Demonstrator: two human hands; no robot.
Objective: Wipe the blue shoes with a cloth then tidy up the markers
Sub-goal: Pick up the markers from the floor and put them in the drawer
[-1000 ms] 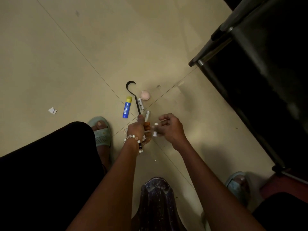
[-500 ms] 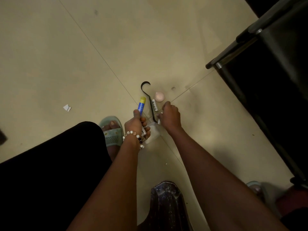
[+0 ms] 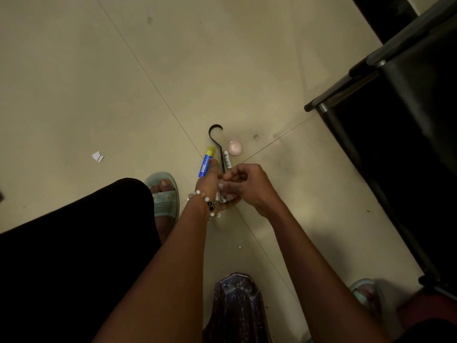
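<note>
My left hand (image 3: pixel 212 191) is low over the floor, palm turned up, fingers curled round a small bundle of pale, slim pieces that I take to be markers or their caps; a bead bracelet (image 3: pixel 206 200) circles the wrist. My right hand (image 3: pixel 249 186) is pressed close against it from the right, fingers bent and pinching at something small between the two hands, though what it has hold of I cannot make out from here.

Just beyond my fingertips, where the tile lines (image 3: pixel 272 142) cross, lie the things not yet collected: a blue marker with a yellow cap (image 3: pixel 207 161), a thin black hook-shaped piece (image 3: pixel 217 144), a short white marker (image 3: pixel 227 159) just beside it, and a small round pink pot (image 3: pixel 235 147) at the far end. A white scrap (image 3: pixel 98 156) sits well apart to the left. My sandalled foot (image 3: pixel 164 194) is near the left wrist; a dark shelf frame (image 3: pixel 371 78) runs along the right.

No blue shoes or cloth are in view, so I judge I am in the tidying step, gathering markers. Next I would need to settle what I hold into the left hand's grip, then reach forward with the right for the blue marker without spilling the bundle.
</note>
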